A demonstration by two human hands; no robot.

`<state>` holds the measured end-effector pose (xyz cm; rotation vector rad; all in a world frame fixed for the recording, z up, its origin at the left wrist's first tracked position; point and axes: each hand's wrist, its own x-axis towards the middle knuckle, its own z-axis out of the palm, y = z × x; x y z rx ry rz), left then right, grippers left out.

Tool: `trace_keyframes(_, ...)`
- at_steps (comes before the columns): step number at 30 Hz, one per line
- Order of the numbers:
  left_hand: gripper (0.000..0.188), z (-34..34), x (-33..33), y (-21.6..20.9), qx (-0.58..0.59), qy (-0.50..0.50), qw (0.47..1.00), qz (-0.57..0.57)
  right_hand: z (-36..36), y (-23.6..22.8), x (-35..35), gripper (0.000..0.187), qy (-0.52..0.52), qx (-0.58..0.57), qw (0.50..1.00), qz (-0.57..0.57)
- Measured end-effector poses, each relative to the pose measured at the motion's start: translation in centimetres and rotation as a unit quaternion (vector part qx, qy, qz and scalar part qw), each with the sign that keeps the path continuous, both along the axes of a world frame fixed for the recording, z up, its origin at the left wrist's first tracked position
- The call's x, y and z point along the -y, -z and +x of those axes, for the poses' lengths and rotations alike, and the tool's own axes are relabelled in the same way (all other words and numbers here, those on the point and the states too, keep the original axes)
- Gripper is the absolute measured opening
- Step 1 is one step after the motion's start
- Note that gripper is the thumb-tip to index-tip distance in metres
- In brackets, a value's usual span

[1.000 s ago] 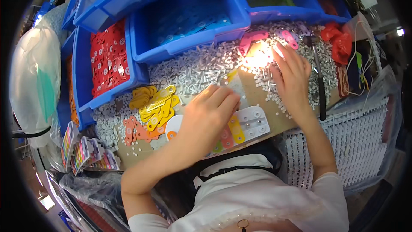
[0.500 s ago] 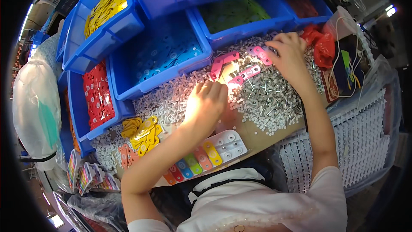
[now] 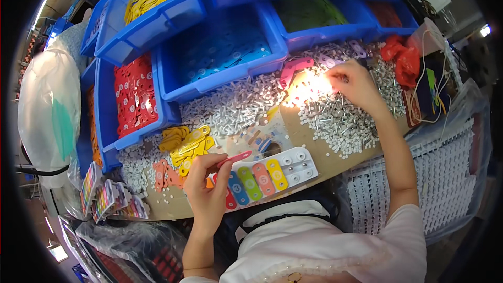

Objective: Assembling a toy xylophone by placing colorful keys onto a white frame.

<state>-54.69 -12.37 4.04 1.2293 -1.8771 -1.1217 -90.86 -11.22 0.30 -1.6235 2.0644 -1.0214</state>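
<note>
Thumb and forefinger of the left hand (image 3: 205,187) are pinching a slim pink strip (image 3: 240,157) by one end, its free end pointing right and away from the wearer. The strip is hovering at the upper left part of a white board (image 3: 301,172); whether the two are touching is not showing clearly. The board is lying near the front edge of the desk (image 3: 294,124) and is bearing coloured strips in a row, including, from left to right, a red strip (image 3: 230,200), a blue strip (image 3: 238,188), a green strip (image 3: 250,183), a salmon strip (image 3: 263,179) and a yellow strip (image 3: 277,174). Its right end is showing bare white plastic with raised rings and small metal studs.

The right hand (image 3: 357,85) is hanging over a heap of small fasteners (image 3: 343,126), fingers bent; strong glare is covering its fingertips, so whether it is grasping anything cannot be told. An angled pink piece (image 3: 299,65) is lying left of that glare. A yellow pile of strips (image 3: 195,147) is resting just beyond the left hand. A red bag (image 3: 404,62) is lying right of the right hand
</note>
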Motion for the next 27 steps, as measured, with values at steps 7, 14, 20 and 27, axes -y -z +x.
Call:
trace_keyframes(7, 0.017, -0.6, -1.3, 0.6, -0.073, -0.038, 0.996, -0.031, -0.6, 1.2, 2.5, 0.018, 0.060, -0.297, 0.953, 0.009)
trace_keyframes(14, 0.033, -1.0, -3.8, 1.5, 0.014, 0.074, 0.970, -0.233, 3.1, -1.8, -1.2, 0.009, 0.041, 0.036, 0.996, -0.067)
trace_keyframes(20, 0.045, -3.9, -6.4, 3.4, 0.075, 0.166, 0.930, -0.321, 8.7, -4.7, -7.4, 0.024, -0.048, 0.199, 0.968, 0.141)
trace_keyframes(27, 0.041, -4.9, -7.0, 3.8, 0.127, 0.185, 0.910, -0.349, 11.5, -3.2, -8.6, 0.017, -0.053, 0.258, 0.953, 0.149)
